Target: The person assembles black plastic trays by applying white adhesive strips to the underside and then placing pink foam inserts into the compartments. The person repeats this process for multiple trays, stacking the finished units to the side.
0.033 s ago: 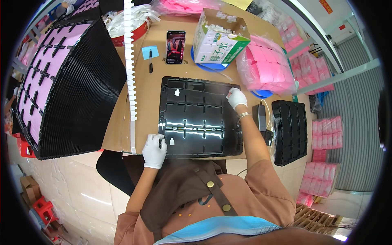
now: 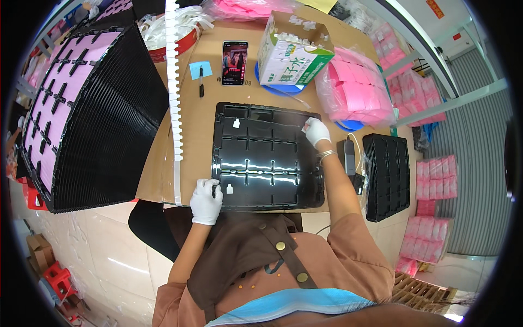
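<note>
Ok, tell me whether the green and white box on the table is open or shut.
The box is open: its top is uncovered, showing brown inner walls and small white pieces.

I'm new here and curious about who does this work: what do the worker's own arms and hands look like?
The left hand and right hand both wear plain white gloves. Thin, pale bands circle the right wrist. Brown sleeves end around the elbows, leaving the forearms bare. No cables show on either arm.
</note>
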The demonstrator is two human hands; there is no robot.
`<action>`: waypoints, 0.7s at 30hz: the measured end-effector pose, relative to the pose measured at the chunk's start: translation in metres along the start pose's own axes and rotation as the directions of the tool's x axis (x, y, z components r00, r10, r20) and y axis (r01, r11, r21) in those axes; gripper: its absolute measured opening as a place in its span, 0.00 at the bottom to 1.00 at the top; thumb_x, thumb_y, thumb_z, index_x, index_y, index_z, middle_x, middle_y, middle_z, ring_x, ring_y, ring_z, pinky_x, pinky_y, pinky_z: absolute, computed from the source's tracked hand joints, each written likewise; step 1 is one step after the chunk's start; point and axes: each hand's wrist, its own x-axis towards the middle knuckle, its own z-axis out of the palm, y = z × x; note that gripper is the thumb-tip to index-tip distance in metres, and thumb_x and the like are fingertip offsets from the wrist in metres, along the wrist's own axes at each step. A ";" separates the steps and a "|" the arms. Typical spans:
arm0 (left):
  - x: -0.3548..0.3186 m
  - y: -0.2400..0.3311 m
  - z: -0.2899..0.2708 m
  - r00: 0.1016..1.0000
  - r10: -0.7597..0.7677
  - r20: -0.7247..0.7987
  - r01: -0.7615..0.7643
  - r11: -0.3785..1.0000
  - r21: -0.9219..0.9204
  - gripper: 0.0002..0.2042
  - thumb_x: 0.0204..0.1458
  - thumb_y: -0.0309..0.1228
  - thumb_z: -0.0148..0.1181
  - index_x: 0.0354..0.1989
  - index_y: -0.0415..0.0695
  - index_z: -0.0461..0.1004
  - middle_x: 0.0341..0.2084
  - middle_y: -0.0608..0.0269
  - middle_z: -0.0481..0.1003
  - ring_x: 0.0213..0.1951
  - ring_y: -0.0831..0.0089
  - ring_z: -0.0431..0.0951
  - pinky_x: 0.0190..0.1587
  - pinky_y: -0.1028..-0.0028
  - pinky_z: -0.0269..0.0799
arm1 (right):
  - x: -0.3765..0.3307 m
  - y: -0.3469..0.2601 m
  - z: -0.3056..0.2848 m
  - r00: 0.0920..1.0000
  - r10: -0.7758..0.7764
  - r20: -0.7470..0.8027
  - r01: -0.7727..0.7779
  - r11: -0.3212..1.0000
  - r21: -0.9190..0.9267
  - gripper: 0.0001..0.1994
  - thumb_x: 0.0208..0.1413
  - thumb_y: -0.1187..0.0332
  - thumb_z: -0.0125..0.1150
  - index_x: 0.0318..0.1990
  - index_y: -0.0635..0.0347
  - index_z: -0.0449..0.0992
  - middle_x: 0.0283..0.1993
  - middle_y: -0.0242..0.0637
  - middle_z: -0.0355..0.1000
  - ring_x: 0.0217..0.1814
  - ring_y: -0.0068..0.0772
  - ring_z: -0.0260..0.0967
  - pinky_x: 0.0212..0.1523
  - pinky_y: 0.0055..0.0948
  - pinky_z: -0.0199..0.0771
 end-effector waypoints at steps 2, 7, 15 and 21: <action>0.001 0.001 -0.001 1.000 0.001 -0.005 -0.001 1.000 -0.003 0.07 0.46 0.30 0.61 0.35 0.50 0.73 0.35 0.61 0.70 0.34 0.58 0.76 0.35 0.62 0.73 | 0.001 0.010 -0.003 1.000 -0.006 0.012 0.004 0.993 0.120 0.04 0.49 0.71 0.57 0.28 0.60 0.75 0.33 0.49 0.75 0.39 0.50 0.74 0.41 0.40 0.73; 0.002 0.004 -0.002 1.000 -0.011 0.005 0.011 1.000 -0.002 0.07 0.46 0.29 0.61 0.34 0.49 0.73 0.35 0.61 0.70 0.34 0.58 0.76 0.34 0.62 0.73 | 0.004 0.028 0.012 1.000 0.013 0.020 -0.019 0.958 0.288 0.03 0.50 0.74 0.57 0.29 0.62 0.75 0.30 0.46 0.76 0.27 0.40 0.73 0.30 0.34 0.73; -0.001 -0.002 0.000 1.000 -0.021 0.015 0.021 1.000 -0.012 0.08 0.45 0.28 0.61 0.34 0.49 0.72 0.35 0.59 0.70 0.34 0.57 0.76 0.34 0.61 0.73 | -0.011 0.018 -0.005 0.973 0.163 0.165 -0.224 0.844 0.488 0.01 0.50 0.77 0.57 0.29 0.63 0.74 0.23 0.35 0.72 0.19 0.23 0.66 0.18 0.24 0.67; -0.006 -0.003 -0.001 1.000 -0.022 0.018 0.023 0.999 -0.028 0.08 0.45 0.28 0.61 0.35 0.48 0.72 0.35 0.59 0.70 0.33 0.57 0.76 0.33 0.61 0.73 | -0.015 0.010 -0.001 0.994 0.100 0.054 -0.111 0.960 0.256 0.03 0.46 0.73 0.61 0.29 0.62 0.76 0.25 0.47 0.74 0.27 0.41 0.75 0.31 0.36 0.73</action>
